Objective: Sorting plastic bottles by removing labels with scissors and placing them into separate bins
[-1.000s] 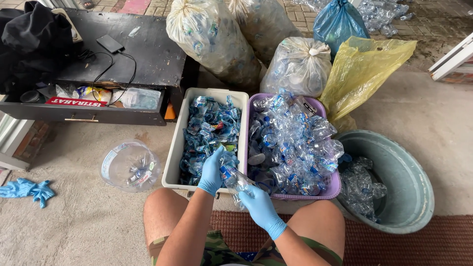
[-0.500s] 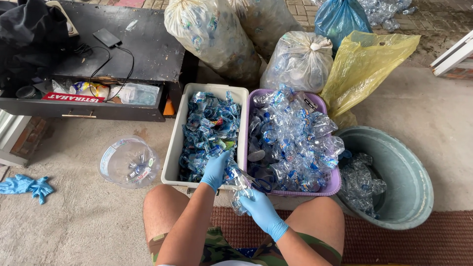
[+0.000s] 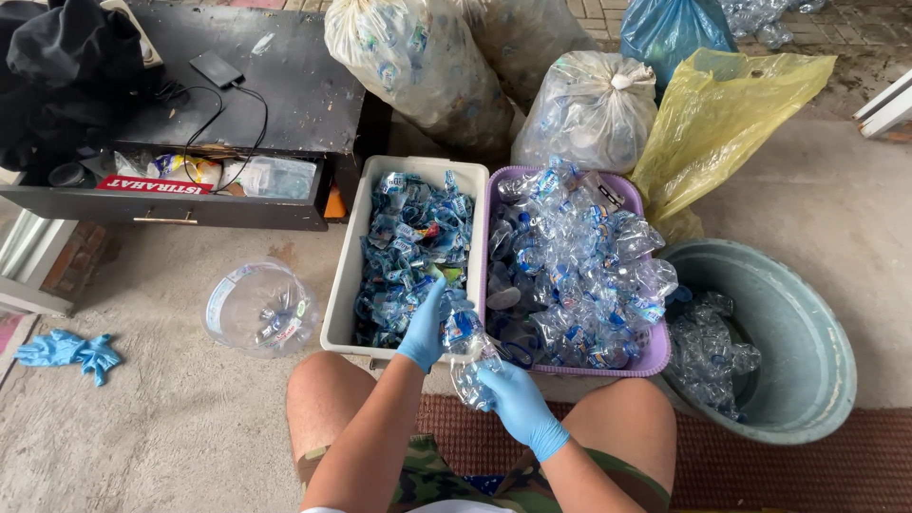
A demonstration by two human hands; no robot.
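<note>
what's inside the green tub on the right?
The green tub holds a small pile of crushed clear bottles against its left wall; its bottom beneath them is covered.

My gloved left hand [image 3: 425,328] and right hand [image 3: 513,397] grip a crushed clear bottle [image 3: 467,347] over the white bin [image 3: 353,275] and purple bin [image 3: 655,353].

Blue gloves [image 3: 518,404], purple tub [image 3: 655,356], white tub [image 3: 344,294]
</note>
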